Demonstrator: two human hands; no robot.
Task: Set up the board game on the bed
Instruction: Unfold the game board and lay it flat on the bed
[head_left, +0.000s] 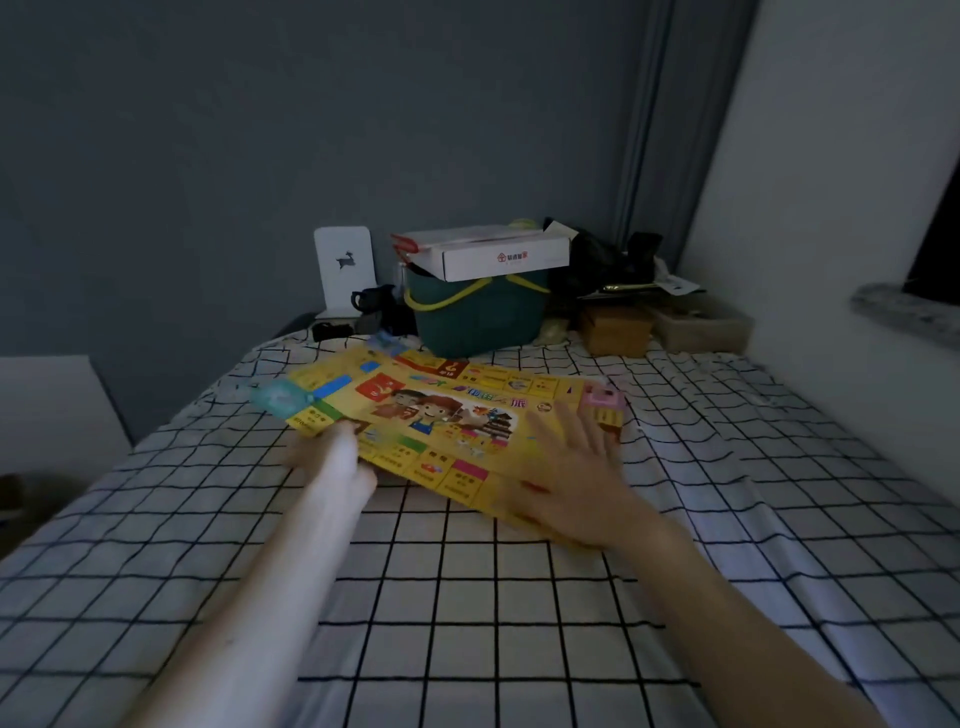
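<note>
Bedding (467, 597) in a checked print carries the yellow game board (441, 421), flat at mid-bed. It looks thin, light and bendy; edges seem the best hold. Right hand (566, 483) presses flat, fingers spread; left hand (332, 457) grips the near-left edge.

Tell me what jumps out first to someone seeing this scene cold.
The bright yellow game board lies in the middle of the black-and-white checked bed. The right hand lies flat on its near right corner; the left hand is at its near left edge. Behind it stands a green basket with a white box on top.
</note>
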